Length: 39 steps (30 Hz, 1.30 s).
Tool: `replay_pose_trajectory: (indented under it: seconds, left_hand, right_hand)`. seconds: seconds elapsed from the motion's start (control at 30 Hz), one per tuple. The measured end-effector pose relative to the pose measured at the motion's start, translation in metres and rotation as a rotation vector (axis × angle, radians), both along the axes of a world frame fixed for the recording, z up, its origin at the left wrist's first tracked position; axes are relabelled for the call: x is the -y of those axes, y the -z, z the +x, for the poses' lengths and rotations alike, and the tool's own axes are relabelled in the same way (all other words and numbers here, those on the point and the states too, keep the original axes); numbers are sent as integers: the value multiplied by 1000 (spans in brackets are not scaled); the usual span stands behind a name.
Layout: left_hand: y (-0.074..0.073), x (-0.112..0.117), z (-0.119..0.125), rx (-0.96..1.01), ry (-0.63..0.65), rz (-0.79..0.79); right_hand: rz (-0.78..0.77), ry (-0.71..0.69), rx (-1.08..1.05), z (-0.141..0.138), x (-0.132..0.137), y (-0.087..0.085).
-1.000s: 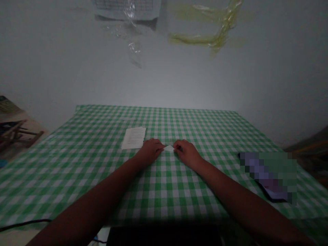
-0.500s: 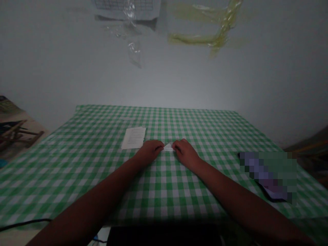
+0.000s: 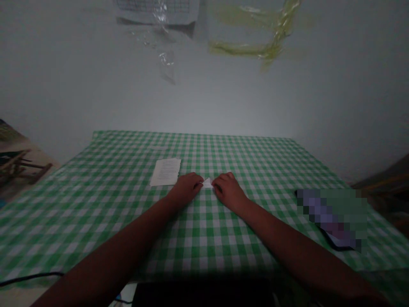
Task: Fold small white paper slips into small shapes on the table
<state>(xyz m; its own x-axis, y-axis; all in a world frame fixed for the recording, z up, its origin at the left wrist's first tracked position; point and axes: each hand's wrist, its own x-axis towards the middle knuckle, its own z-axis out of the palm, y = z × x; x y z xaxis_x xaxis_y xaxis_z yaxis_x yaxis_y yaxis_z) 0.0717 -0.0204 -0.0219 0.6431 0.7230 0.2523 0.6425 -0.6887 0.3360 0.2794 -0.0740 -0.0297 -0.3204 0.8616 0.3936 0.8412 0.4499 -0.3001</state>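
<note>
A small piece of white paper (image 3: 207, 183), folded to a point at the top, lies on the checked cloth at the middle of the table. My left hand (image 3: 188, 185) pinches its left end between thumb and fingers. At the right end, my right hand (image 3: 227, 187) has its fingertips closed on the paper. Both hands rest low, close to the cloth, and the fingers cover the paper's two ends. Just beyond my left hand lies a stack of printed sheets (image 3: 166, 171) with uneven edges.
A green and white checked tablecloth (image 3: 204, 238) covers the table. On the right lies a dark-edged flat device (image 3: 330, 224), partly pixelated. A black cable (image 3: 32, 277) crosses the lower left edge. Behind the table rises a wall (image 3: 204, 98) with tape (image 3: 243, 49) on it.
The right fingers have shifted slightly left along the paper, so the hands are a little closer together. The paper stays between them. The whole view has moved very slightly.
</note>
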Motion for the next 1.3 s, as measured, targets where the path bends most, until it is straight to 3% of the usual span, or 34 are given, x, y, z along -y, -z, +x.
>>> replay_pose_trajectory:
  seconds: [0.17, 0.33, 0.57, 0.73, 1.1, 1.3]
  left_hand:
    - [1, 1, 1, -21, 73, 68]
    - [-4, 9, 8, -176, 172, 93]
    - [-26, 38, 19, -335, 53, 135]
    - [-35, 44, 16, -402, -36, 117]
    - [-35, 43, 8, -393, -145, 146]
    - [-27, 35, 10, -342, -1, 178]
  right_hand:
    - [9, 17, 104, -3, 4, -6]
    - [-21, -1, 264, -16, 15, -12]
    - [-60, -39, 351, -23, 26, -18]
    - [-127, -1, 375, -17, 26, -25]
    - [-237, 91, 422, -10, 30, -43]
    - [-201, 185, 320, 1, 18, -31]
